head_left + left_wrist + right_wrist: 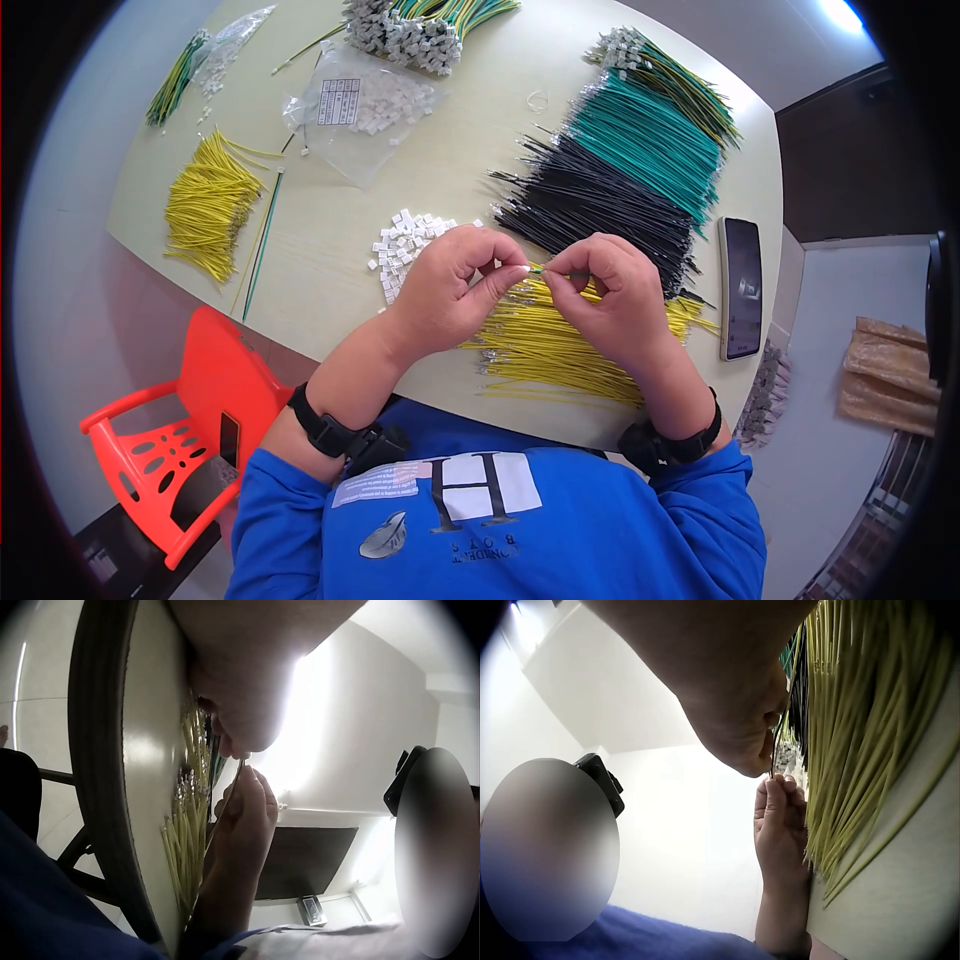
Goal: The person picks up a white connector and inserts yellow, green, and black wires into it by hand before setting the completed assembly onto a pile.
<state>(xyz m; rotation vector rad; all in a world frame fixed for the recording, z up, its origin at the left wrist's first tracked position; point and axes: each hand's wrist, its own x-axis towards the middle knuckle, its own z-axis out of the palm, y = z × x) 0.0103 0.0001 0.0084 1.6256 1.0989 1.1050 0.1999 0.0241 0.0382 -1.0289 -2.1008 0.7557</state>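
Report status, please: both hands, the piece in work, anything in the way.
Left hand: fingers pinching small white piece. Right hand: fingers pinching thin wires. Yellow wires beneath; no obstruction seen between hands.

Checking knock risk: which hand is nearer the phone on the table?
Right. The right hand lies between the phone and the left hand, over the yellow wires; the left hand is farther away, beside the loose white connectors.
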